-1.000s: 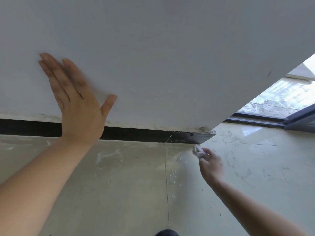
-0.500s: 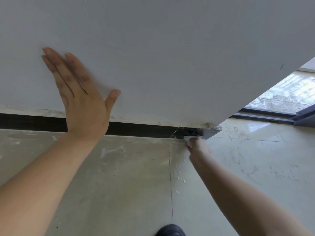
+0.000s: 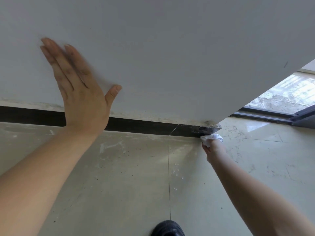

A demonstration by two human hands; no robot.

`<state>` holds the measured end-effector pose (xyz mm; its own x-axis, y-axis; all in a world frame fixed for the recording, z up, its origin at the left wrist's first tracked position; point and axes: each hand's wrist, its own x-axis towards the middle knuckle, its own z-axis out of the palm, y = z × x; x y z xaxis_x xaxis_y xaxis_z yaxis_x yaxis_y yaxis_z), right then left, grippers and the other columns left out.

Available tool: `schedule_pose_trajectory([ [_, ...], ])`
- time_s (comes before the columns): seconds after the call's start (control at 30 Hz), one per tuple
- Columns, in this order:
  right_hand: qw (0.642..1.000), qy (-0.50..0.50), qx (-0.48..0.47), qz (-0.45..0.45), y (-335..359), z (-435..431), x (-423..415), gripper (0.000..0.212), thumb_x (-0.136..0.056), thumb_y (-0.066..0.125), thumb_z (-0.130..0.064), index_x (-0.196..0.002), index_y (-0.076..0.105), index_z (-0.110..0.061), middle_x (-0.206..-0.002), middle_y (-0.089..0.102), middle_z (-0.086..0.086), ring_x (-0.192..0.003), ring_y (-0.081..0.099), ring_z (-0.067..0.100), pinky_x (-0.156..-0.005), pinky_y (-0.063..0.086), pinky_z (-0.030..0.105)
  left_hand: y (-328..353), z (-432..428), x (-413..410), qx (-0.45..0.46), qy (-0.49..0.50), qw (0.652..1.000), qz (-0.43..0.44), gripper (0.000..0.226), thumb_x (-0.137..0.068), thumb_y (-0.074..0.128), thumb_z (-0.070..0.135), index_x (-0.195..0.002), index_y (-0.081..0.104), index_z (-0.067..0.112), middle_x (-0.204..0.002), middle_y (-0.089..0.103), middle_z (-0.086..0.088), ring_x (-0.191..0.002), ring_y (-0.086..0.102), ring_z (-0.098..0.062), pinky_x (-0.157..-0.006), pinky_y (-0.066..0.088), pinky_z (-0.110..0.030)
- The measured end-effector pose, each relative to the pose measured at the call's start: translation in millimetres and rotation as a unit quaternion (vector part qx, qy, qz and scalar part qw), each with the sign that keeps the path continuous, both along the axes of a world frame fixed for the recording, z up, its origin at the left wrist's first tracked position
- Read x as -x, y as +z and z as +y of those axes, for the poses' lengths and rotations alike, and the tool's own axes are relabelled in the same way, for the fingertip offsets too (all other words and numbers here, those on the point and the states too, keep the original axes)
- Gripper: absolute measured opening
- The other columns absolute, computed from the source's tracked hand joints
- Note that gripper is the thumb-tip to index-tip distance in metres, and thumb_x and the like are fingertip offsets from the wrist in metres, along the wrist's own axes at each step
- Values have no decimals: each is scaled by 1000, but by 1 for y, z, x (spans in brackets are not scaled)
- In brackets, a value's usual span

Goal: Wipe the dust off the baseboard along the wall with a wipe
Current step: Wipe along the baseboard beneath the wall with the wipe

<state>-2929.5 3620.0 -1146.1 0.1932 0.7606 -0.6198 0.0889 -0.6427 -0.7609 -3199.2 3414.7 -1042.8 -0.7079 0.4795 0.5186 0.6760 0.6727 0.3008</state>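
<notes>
**Wipe set at the corner end of the baseboard, the long run still to do**

The black baseboard [image 3: 141,126] runs along the foot of the white wall [image 3: 170,48] and ends at the wall's outer corner. At that corner end sits the white wipe [image 3: 212,138], bunched and pressed against the lower edge of the baseboard where it meets the floor [image 3: 119,167]. The right hand [image 3: 213,149] is just behind the wipe on the floor side, its fingers closed around the wad, the arm reaching in low from the person's side.

As a judgement of progress: the work looks to be at its start. The stretch of baseboard next to the corner carries pale scuffs and specks, and a chalky line of dust or plaster lies along its top edge, away from the corner, as far as the view reaches. No stretch reads as clearly cleaner than the rest, so nearly the whole length appears left to wipe.

Farther along the baseboard from the corner, the left hand [image 3: 80,89] lies flat on the wall above it, fingers straight and together, thumb out, holding nothing; it looks like a brace. Beyond the corner a dark window frame [image 3: 272,116] meets the floor, and a black shoe [image 3: 167,229] shows at the bottom of the view.
</notes>
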Motion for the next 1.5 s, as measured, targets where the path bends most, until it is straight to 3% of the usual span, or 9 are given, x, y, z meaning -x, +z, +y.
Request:
schedule_pose_trajectory([
  [0.1,1000,-8,11,8,-4,-5,16,23,-97,41,-8,-119,48,-7,-141,46,15,-84,55,14,-49,51,14,0,2,0,4,0,1000,1,106,-92,32,69,-142,0,-19,-145,1,-48,-138,1,-57,-119,0,-45],
  [0.27,997,-35,34,66,-7,-27,46,23,-88,53,2,-75,42,-14,-117,57,13,-77,60,11,-82,55,29,-2,3,0,-9,-6,1000,-9,107,-91,28,71,-142,1,-20,-145,1,-47,-139,0,-56,-118,-2,-42],
  [0.5,966,228,120,14,14,-43,29,34,-81,59,7,-114,54,7,-107,64,22,-98,68,31,-78,59,31,-4,3,4,-15,-16,999,-29,108,-90,20,74,-143,0,-18,-148,0,-44,-140,0,-54,-120,4,-47],
  [0.63,987,98,104,-71,6,-14,4,38,-82,59,8,-118,54,-1,-102,64,17,-86,67,20,-65,60,24,-6,2,5,-9,-13,1000,-17,106,-91,23,72,-143,-1,-18,-147,1,-45,-139,0,-55,-119,5,-50],
  [0.83,996,-79,-16,-41,15,-11,32,11,-71,62,2,-75,59,-8,-84,66,12,-63,59,21,-68,60,37,-5,3,5,-8,-11,1000,-9,108,-91,26,72,-142,1,-20,-146,1,-46,-138,1,-56,-119,3,-50],
  [0.97,987,56,-120,-87,7,-55,63,3,-60,59,-11,-59,59,-14,-67,68,7,-66,64,24,-71,59,45,-7,4,5,-12,-14,1000,-17,109,-90,23,73,-142,1,-20,-146,1,-46,-138,0,-57,-118,6,-53],
  [1.17,888,372,-190,-190,0,-68,49,11,-72,60,-12,-65,54,-18,-56,58,-9,-58,57,16,-52,50,28,-6,4,4,-44,-25,998,-46,108,-89,24,73,-143,-1,-17,-148,-1,-43,-139,-1,-55,-119,4,-50],
  [1.33,978,122,-71,-151,-4,-40,9,7,-79,52,-5,-84,56,-6,-77,65,12,-51,65,25,-59,57,36,-7,3,3,-38,-17,999,-32,109,-89,29,73,-143,0,-17,-148,0,-43,-140,0,-54,-119,3,-47],
  [1.5,986,14,-83,-146,1,-9,8,14,-74,54,-4,-74,46,-15,-70,56,5,-59,61,25,-68,57,36,-5,5,2,-36,-17,999,-32,108,-89,31,70,-143,0,-18,-147,0,-44,-139,0,-55,-118,5,-48],
])
